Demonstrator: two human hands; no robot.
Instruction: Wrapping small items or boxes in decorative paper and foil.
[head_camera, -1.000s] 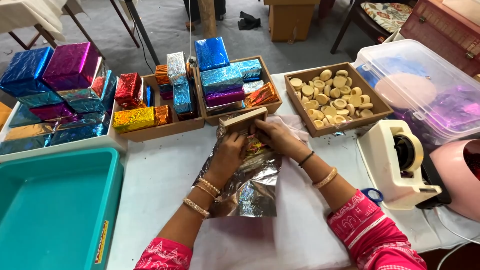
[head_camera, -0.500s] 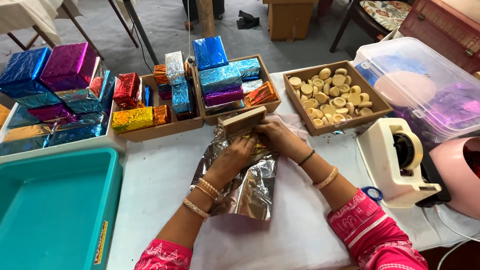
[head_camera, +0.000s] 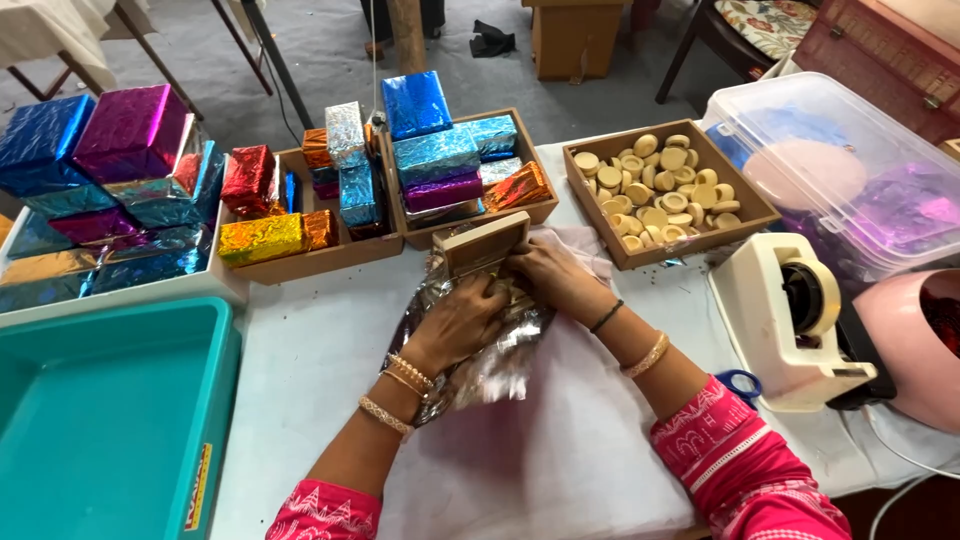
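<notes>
- Both hands sit close together in the middle of the white table (head_camera: 300, 350).
- Left hand (head_camera: 462, 320) is curled over, fingers bent down, pressing on the silver foil sheet (head_camera: 490, 365). Whether it pinches the foil or just pushes on it, I cannot tell.
- Right hand (head_camera: 545, 278) is bent around the side of a small brown box (head_camera: 478, 245), with its fingers tucked in against the box and the foil.
- That box stands tipped up a little, with its flat top showing above the fingers.
- Shiny and crinkly, the foil lies under and around the box and spills down toward the person past the left wrist.
- Gold bangles (head_camera: 400, 385) ring the left wrist, and both arms have pink sleeves.
- Behind the hands are two brown trays (head_camera: 340, 255) full of wrapped boxes (head_camera: 435, 155) in blue, purple, red, gold and silver.
- Another brown tray (head_camera: 650, 250) to the right holds many small round pale pieces (head_camera: 655, 185).
- Near the right arm is a white tape holder (head_camera: 790, 320) with a roll in it.
- On the left side is a big teal tub (head_camera: 110, 420).
- More shiny wrapped boxes are piled above the tub on a white tray (head_camera: 130, 295).
</notes>
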